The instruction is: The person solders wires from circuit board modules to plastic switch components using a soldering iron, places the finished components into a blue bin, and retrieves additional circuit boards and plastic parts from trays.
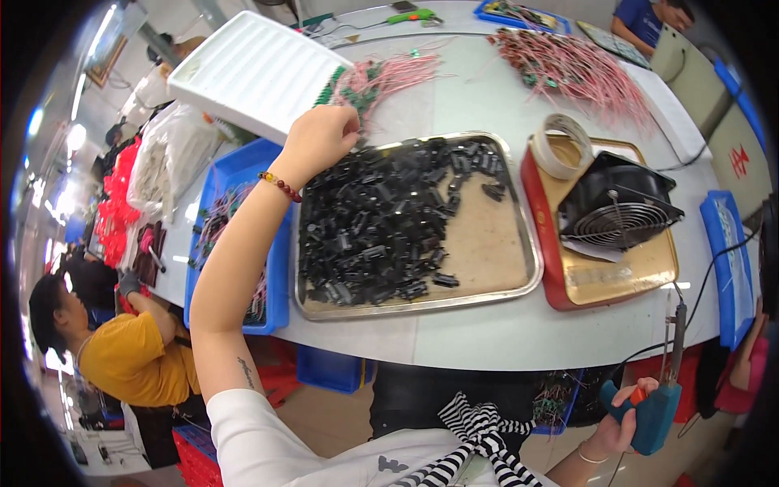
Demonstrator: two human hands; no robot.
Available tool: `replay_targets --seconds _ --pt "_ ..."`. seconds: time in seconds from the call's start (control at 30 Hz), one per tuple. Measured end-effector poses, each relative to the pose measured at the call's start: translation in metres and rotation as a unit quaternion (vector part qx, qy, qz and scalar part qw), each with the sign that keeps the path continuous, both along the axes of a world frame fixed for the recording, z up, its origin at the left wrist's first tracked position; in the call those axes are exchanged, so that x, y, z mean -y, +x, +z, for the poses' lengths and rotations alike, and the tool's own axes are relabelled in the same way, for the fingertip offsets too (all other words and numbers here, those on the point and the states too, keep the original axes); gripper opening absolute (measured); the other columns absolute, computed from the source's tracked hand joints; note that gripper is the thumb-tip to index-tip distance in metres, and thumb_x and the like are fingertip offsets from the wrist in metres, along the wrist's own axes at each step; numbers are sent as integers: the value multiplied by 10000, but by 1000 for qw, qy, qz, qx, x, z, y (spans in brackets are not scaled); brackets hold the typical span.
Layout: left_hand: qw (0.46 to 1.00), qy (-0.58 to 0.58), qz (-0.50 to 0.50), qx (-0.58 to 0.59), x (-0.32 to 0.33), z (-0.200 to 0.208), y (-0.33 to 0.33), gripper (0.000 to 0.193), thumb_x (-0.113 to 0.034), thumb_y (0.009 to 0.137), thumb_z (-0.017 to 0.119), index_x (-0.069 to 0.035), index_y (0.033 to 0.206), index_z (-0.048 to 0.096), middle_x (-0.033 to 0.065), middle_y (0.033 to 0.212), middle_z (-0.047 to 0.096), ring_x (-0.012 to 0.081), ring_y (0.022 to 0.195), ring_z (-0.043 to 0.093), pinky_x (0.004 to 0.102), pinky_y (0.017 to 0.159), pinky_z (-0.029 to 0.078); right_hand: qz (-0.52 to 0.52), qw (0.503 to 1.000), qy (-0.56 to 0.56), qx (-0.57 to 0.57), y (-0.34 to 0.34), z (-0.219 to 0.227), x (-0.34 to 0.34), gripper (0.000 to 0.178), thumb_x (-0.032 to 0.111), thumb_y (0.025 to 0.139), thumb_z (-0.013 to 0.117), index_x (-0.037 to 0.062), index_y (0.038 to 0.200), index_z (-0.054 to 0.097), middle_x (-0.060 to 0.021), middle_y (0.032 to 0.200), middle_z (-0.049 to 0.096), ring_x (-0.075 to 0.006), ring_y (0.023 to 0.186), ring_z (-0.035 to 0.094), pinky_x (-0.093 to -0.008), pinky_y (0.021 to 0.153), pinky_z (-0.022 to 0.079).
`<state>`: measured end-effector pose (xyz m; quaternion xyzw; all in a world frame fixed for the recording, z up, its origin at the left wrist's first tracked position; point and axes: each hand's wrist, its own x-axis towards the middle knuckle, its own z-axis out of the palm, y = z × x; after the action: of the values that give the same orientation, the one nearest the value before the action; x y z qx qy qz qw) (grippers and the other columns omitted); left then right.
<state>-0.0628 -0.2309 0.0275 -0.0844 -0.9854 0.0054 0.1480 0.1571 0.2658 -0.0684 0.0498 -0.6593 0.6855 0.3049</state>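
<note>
My left hand [323, 134], a beaded bracelet at its wrist, reaches over the far left corner of a metal tray [422, 310]. Its fingers are curled closed, and what they may hold is hidden. Just beyond them lie small green circuit boards with pink wires [373, 85], beside a tilted white ribbed tray [251, 73]. Many small black plastic parts [373, 219] fill the metal tray's left and middle. Low at the right, my right hand [613, 430] is wrapped round the teal handle of a soldering gun [659, 418], whose tip points upward.
Right of the metal tray, a red and gold tin [625, 280] carries a black fan [621, 211] and a pale ring [560, 146]. A blue bin [277, 300] stands at left. More pink-wired boards [568, 77] lie behind. People [130, 357] sit nearby.
</note>
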Motion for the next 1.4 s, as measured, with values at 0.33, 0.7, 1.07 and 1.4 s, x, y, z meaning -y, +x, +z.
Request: replay_targets --seconds 0.33,0.7,1.07,1.4 --pt "970 30 -238 46 -165 -53 -15 145 -165 734 624 -42 793 575 140 727 603 327 745 591 427 672 475 5 999 -30 -20 -1 -15 -17 468 186 734 561 -74 1113 474 -161 1066 442 -157 616 478 -242 574 353" --pt "957 125 -235 113 -189 -57 53 248 -243 762 673 -25 766 555 127 790 586 314 716 576 379 633 468 53 993 -104 -10 -7 -21 -27 481 132 710 616 -57 1105 417 -157 1027 453 -166 614 485 -240 539 375" --pt "944 215 -233 90 -199 -64 79 126 -106 759 652 -26 844 605 112 793 595 287 750 566 356 670 465 77 991 -103 -21 -8 -23 -28 458 133 717 597 -48 1102 429 -164 1015 473 -165 599 486 -245 535 379" --pt "908 274 -309 -65 -244 -29 77 161 -64 666 738 -45 810 667 72 761 636 195 654 593 275 567 469 65 993 -93 -16 -6 -21 -27 457 149 709 611 -43 1086 437 -167 997 482 -167 574 484 -245 503 375"
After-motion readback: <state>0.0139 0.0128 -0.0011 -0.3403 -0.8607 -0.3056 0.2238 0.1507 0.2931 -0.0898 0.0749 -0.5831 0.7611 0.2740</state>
